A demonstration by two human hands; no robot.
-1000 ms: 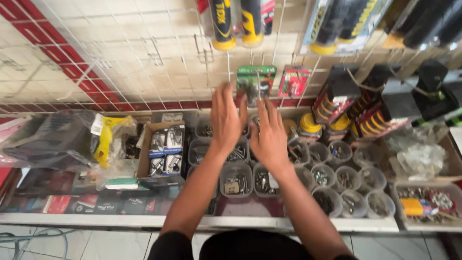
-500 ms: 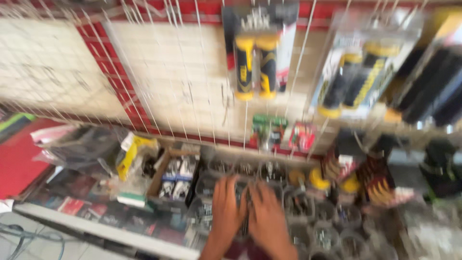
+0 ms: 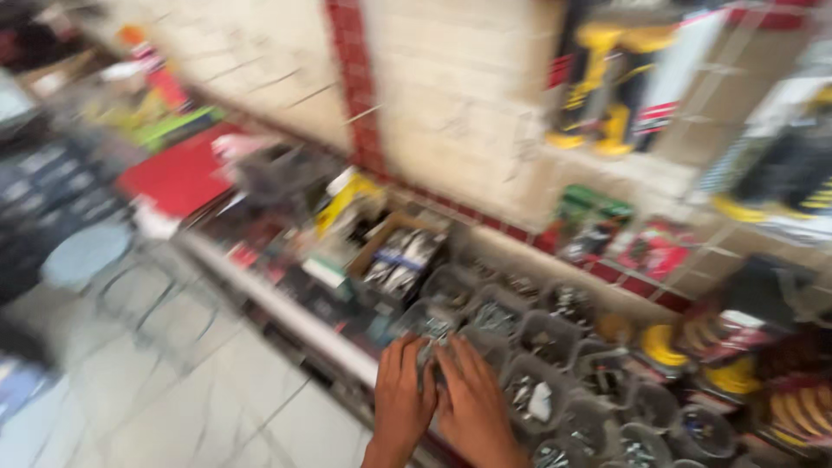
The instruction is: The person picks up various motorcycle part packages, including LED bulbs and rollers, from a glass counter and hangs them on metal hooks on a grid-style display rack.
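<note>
- head view, blurred: left hand [image 3: 404,400] and right hand [image 3: 471,404] side by side, fingers together over a small clear tub [image 3: 431,328] of metal bits; grip: cannot tell.
- more tubs [image 3: 548,340] of small hardware alongside on the shelf [image 3: 286,314].
- cardboard box [image 3: 400,256] of packets left of them.
</note>
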